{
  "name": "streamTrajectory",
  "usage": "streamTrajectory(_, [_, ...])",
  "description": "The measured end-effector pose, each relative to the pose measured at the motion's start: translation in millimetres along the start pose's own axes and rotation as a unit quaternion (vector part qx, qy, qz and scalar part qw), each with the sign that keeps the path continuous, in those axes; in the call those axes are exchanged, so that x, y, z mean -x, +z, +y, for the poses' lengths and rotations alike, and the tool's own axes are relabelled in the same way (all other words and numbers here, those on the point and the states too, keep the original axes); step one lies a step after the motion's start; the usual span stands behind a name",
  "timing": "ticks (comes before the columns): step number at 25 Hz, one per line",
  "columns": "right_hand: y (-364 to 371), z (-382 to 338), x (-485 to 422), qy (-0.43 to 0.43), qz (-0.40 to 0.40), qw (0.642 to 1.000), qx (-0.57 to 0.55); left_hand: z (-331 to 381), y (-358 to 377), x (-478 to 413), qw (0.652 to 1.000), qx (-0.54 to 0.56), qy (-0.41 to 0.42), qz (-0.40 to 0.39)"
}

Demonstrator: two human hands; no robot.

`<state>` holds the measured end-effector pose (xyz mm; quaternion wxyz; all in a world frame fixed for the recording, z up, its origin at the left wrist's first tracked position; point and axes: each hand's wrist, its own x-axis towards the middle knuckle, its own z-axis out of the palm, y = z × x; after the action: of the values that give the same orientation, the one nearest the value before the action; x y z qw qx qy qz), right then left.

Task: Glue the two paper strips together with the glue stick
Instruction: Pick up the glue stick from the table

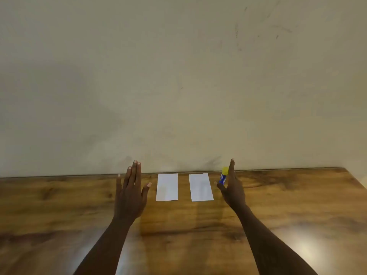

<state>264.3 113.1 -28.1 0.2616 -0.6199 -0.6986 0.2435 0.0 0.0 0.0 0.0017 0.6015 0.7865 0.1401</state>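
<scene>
Two white paper strips lie flat and apart near the far edge of the wooden table (178, 225): the left strip (167, 187) and the right strip (200, 187). A blue glue stick (223, 176) with a yellow cap stands upright to the right of the right strip. My left hand (131, 193) hovers left of the left strip, palm down, fingers stretched and apart, holding nothing. My right hand (232, 187) is held edge-on just right of the glue stick, partly in front of it, fingers extended, thumb apart, not closed around the stick.
A plain beige wall (178, 76) rises directly behind the table's far edge. The table's right corner (345, 169) is at the far right. Glare falls on the wood at the lower right.
</scene>
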Motion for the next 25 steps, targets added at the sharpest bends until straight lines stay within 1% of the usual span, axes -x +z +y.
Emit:
streamTrajectory(2, [5, 2, -10, 0.032, 0.025, 0.998, -0.051, -2, 3, -4, 1.000, -0.007, -0.007, 0.010])
streamTrajectory(3, [8, 4, -15, 0.043, 0.033, 0.997, -0.053, -3, 7, -7, 0.999, -0.020, -0.002, 0.028])
streamTrajectory(4, [9, 5, -18, 0.060, 0.041, 0.996, -0.054, -5, 8, -7, 0.999, -0.026, 0.001, 0.028])
streamTrajectory(6, [8, 4, -26, 0.068, 0.045, 0.993, -0.085, -6, 5, -15, 0.999, -0.027, 0.007, 0.046])
streamTrajectory(9, [-9, -21, -33, 0.026, 0.057, 0.990, -0.123, -2, -16, -29, 0.997, -0.026, 0.014, 0.068])
streamTrajectory(11, [-33, -57, -43, -0.027, 0.081, 0.987, -0.140, 5, -40, -44, 0.995, -0.017, 0.020, 0.094])
streamTrajectory(13, [-65, -102, -54, -0.093, 0.119, 0.975, -0.162, 17, -71, -64, 0.991, -0.010, 0.041, 0.130])
streamTrajectory(15, [-101, -149, -57, -0.154, 0.160, 0.956, -0.193, 33, -109, -78, 0.983, 0.005, 0.070, 0.169])
streamTrajectory(18, [-150, -208, -51, -0.212, 0.194, 0.928, -0.235, 61, -169, -87, 0.968, 0.090, 0.096, 0.214])
streamTrajectory(20, [-173, -235, -41, -0.234, 0.211, 0.914, -0.255, 85, -209, -85, 0.950, 0.202, 0.085, 0.223])
streamTrajectory(21, [-182, -244, -34, -0.240, 0.217, 0.909, -0.263, 99, -228, -82, 0.935, 0.273, 0.071, 0.215])
streamTrajectory(23, [-193, -259, -22, -0.244, 0.228, 0.902, -0.275, 127, -261, -75, 0.891, 0.408, 0.045, 0.194])
streamTrajectory(25, [-198, -269, -10, -0.246, 0.229, 0.899, -0.280, 153, -284, -66, 0.844, 0.503, 0.055, 0.177])
